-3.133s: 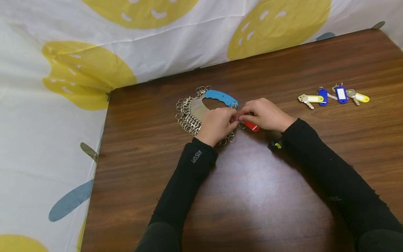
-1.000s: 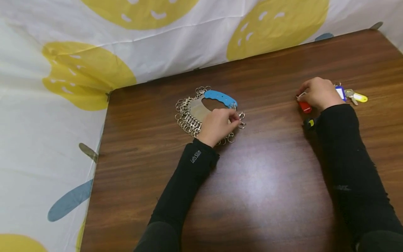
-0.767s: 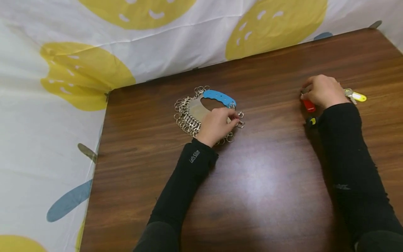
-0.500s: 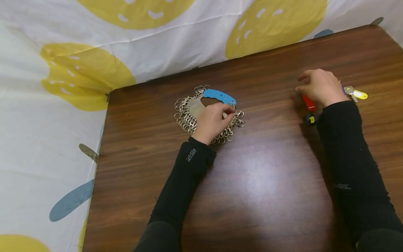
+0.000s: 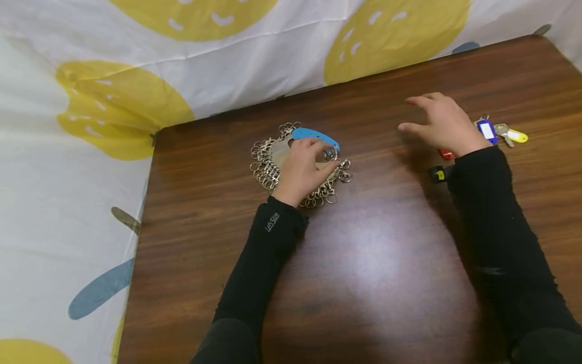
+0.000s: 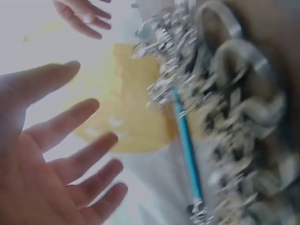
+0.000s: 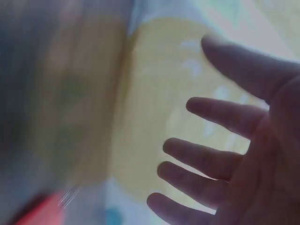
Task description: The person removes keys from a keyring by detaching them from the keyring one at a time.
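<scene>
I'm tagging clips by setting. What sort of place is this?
Probably a makeshift indoor work table: a wooden table, a printed sheet hung behind it, and tagged keys beside a key organizer.

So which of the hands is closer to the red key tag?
Right. The right hand hovers open just above the red key tag, which peeks out beside its wrist. The left hand is far across the table, resting on the key ring holder.
</scene>
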The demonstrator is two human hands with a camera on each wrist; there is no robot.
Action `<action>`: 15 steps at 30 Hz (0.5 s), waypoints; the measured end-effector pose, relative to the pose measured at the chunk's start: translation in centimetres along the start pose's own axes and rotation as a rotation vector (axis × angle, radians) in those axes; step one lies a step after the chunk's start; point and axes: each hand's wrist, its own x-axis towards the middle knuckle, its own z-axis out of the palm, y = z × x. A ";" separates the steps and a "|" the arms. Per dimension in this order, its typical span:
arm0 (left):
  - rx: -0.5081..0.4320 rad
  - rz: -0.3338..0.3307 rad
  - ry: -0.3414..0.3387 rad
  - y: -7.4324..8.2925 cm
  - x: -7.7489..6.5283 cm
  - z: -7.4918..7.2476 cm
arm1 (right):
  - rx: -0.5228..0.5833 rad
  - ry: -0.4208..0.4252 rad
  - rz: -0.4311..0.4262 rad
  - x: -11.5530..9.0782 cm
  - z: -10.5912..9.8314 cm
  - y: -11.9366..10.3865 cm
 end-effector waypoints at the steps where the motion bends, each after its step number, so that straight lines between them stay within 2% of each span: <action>1: 0.013 -0.011 0.014 -0.2 0.1 -0.5 | 0.005 0.001 -0.032 0.2 0.1 -1.0; 4: 0.050 -0.057 0.040 -0.8 0.2 -2.1 | 0.042 0.027 -0.095 0.8 0.4 -3.9; 8: 0.034 -0.127 0.039 -1.2 0.4 -3.8 | 0.036 0.037 -0.089 1.8 1.2 -6.4; 12: 0.009 -0.162 0.037 -1.6 0.7 -4.5 | -0.002 0.007 -0.067 3.0 1.6 -7.1; 15: 0.021 -0.195 0.057 -2.2 0.7 -5.0 | 0.008 0.017 -0.059 3.2 1.3 -6.6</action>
